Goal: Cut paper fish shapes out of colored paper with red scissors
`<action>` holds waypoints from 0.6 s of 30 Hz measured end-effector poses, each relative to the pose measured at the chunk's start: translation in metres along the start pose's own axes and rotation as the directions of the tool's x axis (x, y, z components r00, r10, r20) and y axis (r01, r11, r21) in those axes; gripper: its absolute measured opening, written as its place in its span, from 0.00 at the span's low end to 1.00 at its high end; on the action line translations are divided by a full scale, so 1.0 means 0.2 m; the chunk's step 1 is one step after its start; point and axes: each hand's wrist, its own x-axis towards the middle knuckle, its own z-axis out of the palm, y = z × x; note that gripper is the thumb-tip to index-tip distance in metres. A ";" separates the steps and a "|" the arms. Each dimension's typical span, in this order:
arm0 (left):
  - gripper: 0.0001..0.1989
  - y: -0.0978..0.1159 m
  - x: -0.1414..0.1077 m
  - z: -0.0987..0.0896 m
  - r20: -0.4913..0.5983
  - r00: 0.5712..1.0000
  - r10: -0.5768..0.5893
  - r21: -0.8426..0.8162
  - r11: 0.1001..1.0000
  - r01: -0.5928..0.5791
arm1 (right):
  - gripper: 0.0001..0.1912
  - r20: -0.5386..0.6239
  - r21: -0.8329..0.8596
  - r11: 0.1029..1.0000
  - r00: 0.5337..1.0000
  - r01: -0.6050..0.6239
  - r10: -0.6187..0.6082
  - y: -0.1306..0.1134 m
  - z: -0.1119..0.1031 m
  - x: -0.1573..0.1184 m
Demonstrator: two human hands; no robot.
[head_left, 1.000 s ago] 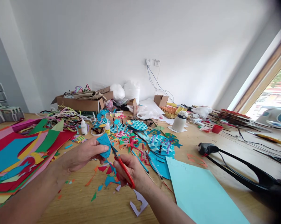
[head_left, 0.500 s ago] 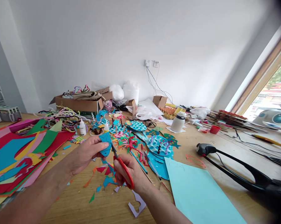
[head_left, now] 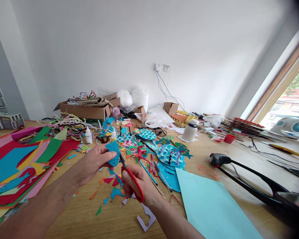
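Observation:
Between the thumb and fingers of my left hand is a small piece of blue paper with a fish outline drawn on it. My right hand grips red-handled scissors, their dark blades pointing up and left against the paper's right edge. Whether the blades are closed on the paper I cannot tell. Below and behind both hands lie colourful paper scraps. A lilac paper offcut rests on the table near my right wrist.
Coloured paper sheets are piled at left. A pale turquoise sheet lies at right, beside a black-armed device. Glue bottles, a decorated blue paper piece and a white container stand or lie farther back.
The view has shifted very slightly. My hands, the blue paper and the scissors keep nearly the same pose, with the paper turned a little.

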 end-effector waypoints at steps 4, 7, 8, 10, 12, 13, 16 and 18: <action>0.09 0.00 0.00 0.02 -0.006 1.000 0.006 -0.022 1.000 -0.006 | 0.27 -0.013 0.000 1.000 1.000 -0.011 0.011 0.00 0.00 0.00; 0.09 -0.01 0.00 0.02 -0.004 1.000 0.002 -0.030 1.000 -0.002 | 0.27 -0.020 -0.004 1.000 1.000 -0.010 0.010 0.00 0.00 0.01; 0.09 -0.01 0.00 0.02 -0.006 1.000 0.000 -0.027 1.000 0.000 | 0.27 -0.023 -0.006 1.000 1.000 -0.008 0.008 0.00 0.00 0.01; 0.09 -0.02 0.00 0.02 0.000 1.000 -0.005 -0.024 1.000 0.005 | 0.27 -0.025 -0.012 1.000 1.000 -0.004 0.004 0.00 0.00 0.00; 0.09 -0.02 0.00 0.01 0.023 1.000 -0.005 -0.027 1.000 0.006 | 0.28 -0.013 -0.019 1.000 1.000 0.000 0.000 0.00 0.00 0.00; 0.09 -0.01 0.00 0.01 0.039 0.999 -0.002 -0.030 1.000 0.004 | 0.29 -0.003 -0.018 1.000 1.000 0.003 -0.003 0.00 0.00 0.00; 0.09 -0.01 0.00 0.00 0.068 0.998 0.008 -0.043 0.999 -0.005 | 0.29 0.030 0.005 1.000 0.999 0.013 -0.013 0.00 -0.01 0.00; 0.09 -0.02 0.00 0.00 0.075 0.997 0.011 -0.053 0.999 -0.007 | 0.29 0.035 0.019 1.000 0.999 0.019 -0.020 0.01 -0.01 0.00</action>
